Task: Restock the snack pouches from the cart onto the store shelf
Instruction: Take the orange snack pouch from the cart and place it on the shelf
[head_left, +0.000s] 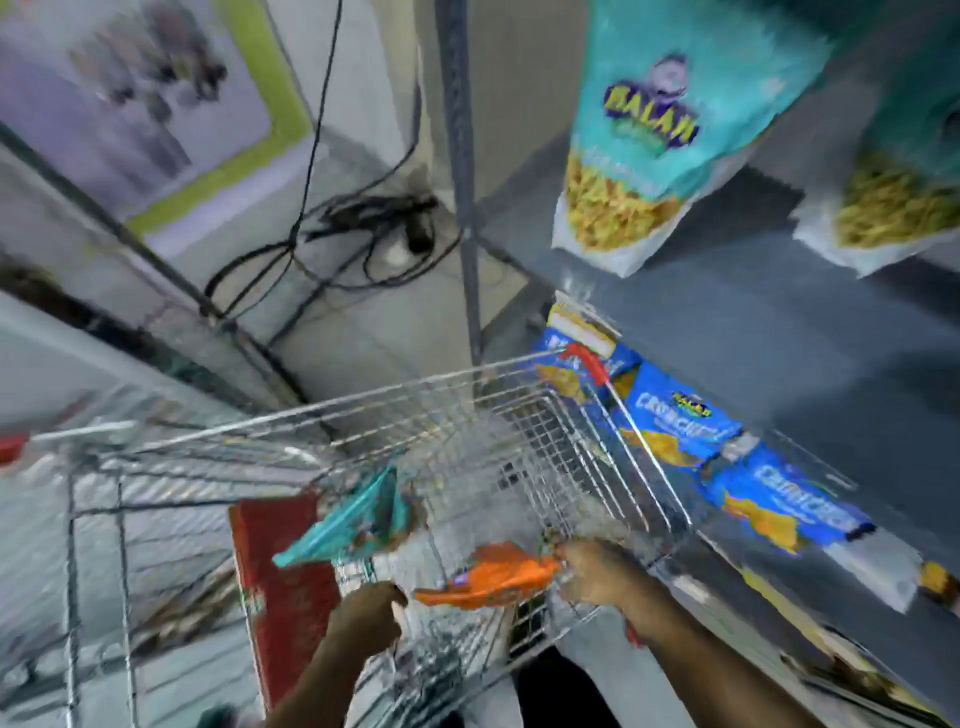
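Nearest us, left hand (366, 616) curled, fingers blurred; we cannot tell what it holds. Right hand (589, 571) pinches an orange pouch (491, 574) inside the wire cart (519, 415). A teal pouch (358, 514) lies beside a red panel (283, 582). Beyond the cart's right rim, blue packs (680, 421) line the shelf (779, 332); teal bags (670, 135) stand above.

- The teal snack pouch (680, 130) on the upper shelf reads "BALAJI" in yellow letters.
- The blue pouch (680, 421) on the lower shelf carries blurred white lettering, not fully readable.
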